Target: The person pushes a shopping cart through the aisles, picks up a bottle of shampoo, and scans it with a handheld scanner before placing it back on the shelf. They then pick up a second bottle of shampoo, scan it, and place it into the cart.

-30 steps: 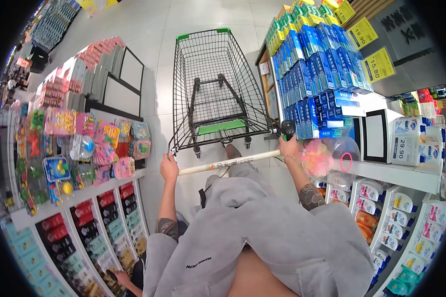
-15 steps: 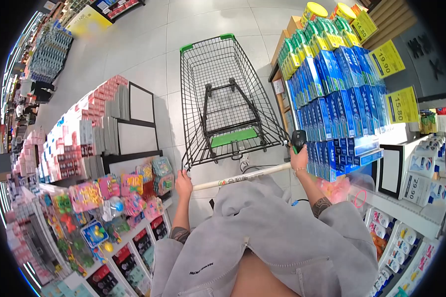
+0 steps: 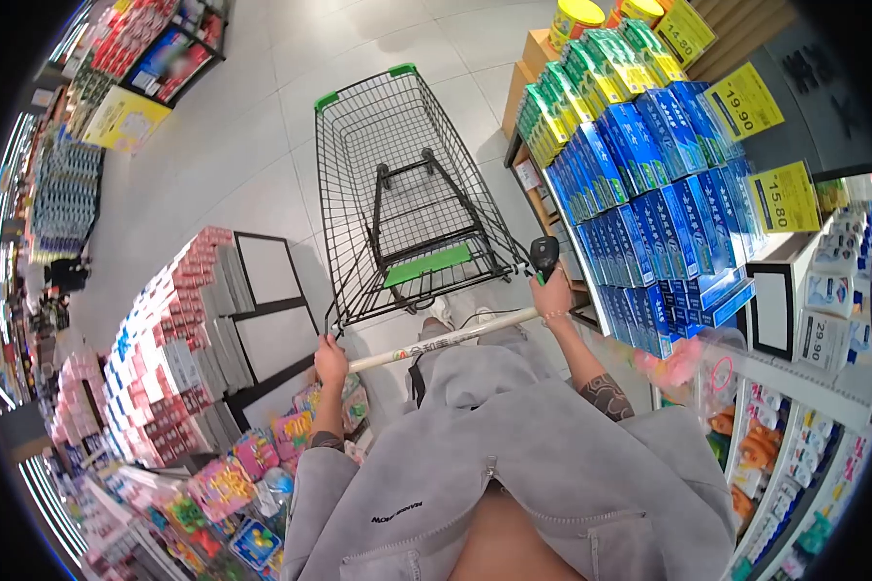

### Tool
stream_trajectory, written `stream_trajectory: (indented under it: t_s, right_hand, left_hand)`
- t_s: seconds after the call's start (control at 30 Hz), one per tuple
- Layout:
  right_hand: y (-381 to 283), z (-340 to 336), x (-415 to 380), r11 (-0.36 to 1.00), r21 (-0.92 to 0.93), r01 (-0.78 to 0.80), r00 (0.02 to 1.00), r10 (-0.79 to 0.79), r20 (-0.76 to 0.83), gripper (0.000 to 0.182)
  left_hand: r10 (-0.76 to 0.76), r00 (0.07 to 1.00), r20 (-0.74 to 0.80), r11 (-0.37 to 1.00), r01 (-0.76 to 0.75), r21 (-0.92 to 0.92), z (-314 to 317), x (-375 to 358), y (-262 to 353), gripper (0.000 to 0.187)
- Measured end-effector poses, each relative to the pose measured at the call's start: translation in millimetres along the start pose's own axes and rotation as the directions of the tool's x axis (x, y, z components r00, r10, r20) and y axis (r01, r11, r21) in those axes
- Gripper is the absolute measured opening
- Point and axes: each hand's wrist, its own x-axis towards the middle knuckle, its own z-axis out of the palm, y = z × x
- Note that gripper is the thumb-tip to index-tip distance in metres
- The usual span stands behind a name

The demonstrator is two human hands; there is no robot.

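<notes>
A black wire shopping cart (image 3: pixel 420 107) with green corner caps and a green flap stands in front of me, its basket bare. My left hand (image 3: pixel 331 362) is closed around the left end of its pale handle bar (image 3: pixel 426 348), which carries printed characters. At the bar's right end my right hand (image 3: pixel 553 294) is closed too. A black rounded piece (image 3: pixel 545 255) with a green edge sticks up just beyond the right fingers. Tattoos show on both forearms, below grey sleeves.
Blue and green toothpaste boxes (image 3: pixel 639 145) are stacked close on the right, with yellow price signs (image 3: pixel 785 198). Pink and white boxes (image 3: pixel 160 358) and hanging toys (image 3: pixel 225 484) line the left. Grey tiled floor (image 3: pixel 252 145) runs ahead, with a display stand (image 3: pixel 170 63) at the far left.
The cart has swung a little to the left in view, both hands moving with it. The toys on the left have slid back toward me as I move forward. Both hands keep their grip.
</notes>
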Motion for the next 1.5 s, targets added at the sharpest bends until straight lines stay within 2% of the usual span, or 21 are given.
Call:
stream_trajectory:
  t_s: [0.07,0.2,0.27,0.4,0.5,0.53,0.6,0.67,0.77,0.8,0.87,0.93,1.0,1.17,1.33,1.47,1.5]
  right_hand:
    - [-17,12,-5,0.999,-0.023,-0.035,0.999,0.035,-0.01,0.05]
    - [-42,48,-22,0.996,0.071,-0.054,0.995,0.059,-0.081,0.051]
    - [-65,58,-36,0.991,0.057,-0.119,0.99,0.123,-0.073,0.05]
    - [-104,85,-58,0.976,0.112,-0.185,0.977,0.196,-0.087,0.05]
    - [-140,110,-81,0.953,0.145,-0.266,0.949,0.285,-0.135,0.048]
    - [-153,118,-88,0.944,0.154,-0.291,0.94,0.312,-0.14,0.049]
    - [-168,145,-101,0.947,0.125,-0.297,0.924,0.318,-0.214,0.049]
    - [-195,155,-114,0.928,0.174,-0.33,0.911,0.361,-0.201,0.052]
    - [-225,174,-131,0.904,0.219,-0.367,0.896,0.407,-0.178,0.052]
    - [-233,181,-137,0.893,0.22,-0.393,0.888,0.43,-0.161,0.051]
    - [-244,199,-149,0.904,0.209,-0.373,0.884,0.415,-0.217,0.05]
    - [-254,203,-155,0.906,0.21,-0.367,0.87,0.414,-0.267,0.049]
    - [-264,207,-163,0.878,0.244,-0.412,0.868,0.459,-0.188,0.049]
    - [-263,223,-187,0.86,0.282,-0.425,0.833,0.494,-0.249,0.051]
    - [-263,233,-206,0.858,0.314,-0.407,0.832,0.49,-0.259,0.049]
    - [-272,242,-231,0.846,0.312,-0.432,0.814,0.515,-0.27,0.052]
    - [-275,243,-235,0.833,0.325,-0.448,0.81,0.532,-0.245,0.053]
  left_hand:
    - [0.011,0.997,0.075,1.0,-0.009,-0.024,-8,31,-7,0.036]
    - [0.121,0.992,0.047,0.992,-0.119,-0.049,-29,94,-24,0.036]
    - [0.064,0.995,0.082,0.991,-0.054,-0.124,-42,125,-23,0.036]
    - [0.185,0.972,0.144,0.978,-0.168,-0.122,-73,195,-27,0.035]
    - [0.225,0.96,0.164,0.974,-0.225,-0.019,-83,255,-45,0.033]
    - [0.299,0.949,0.103,0.951,-0.305,0.048,-79,279,-61,0.032]
    - [0.267,0.948,0.174,0.963,-0.267,-0.024,-99,306,-51,0.032]
    - [0.305,0.934,0.185,0.95,-0.312,0.012,-119,331,-39,0.031]
    - [0.442,0.884,0.153,0.879,-0.461,0.124,-131,377,-52,0.031]
    - [0.454,0.879,0.144,0.877,-0.47,0.104,-138,385,-52,0.031]
    - [0.523,0.849,0.082,0.83,-0.528,0.179,-145,400,-52,0.031]
    - [0.585,0.809,0.058,0.797,-0.587,0.14,-147,412,-58,0.031]
    - [0.574,0.811,0.114,0.788,-0.585,0.192,-153,422,-61,0.03]
    - [0.625,0.772,0.118,0.75,-0.635,0.183,-160,417,-79,0.03]
    - [0.598,0.791,0.129,0.772,-0.612,0.171,-159,413,-101,0.031]
    - [0.66,0.741,0.122,0.73,-0.671,0.13,-162,418,-122,0.031]
    - [0.641,0.756,0.132,0.745,-0.654,0.128,-167,416,-125,0.031]
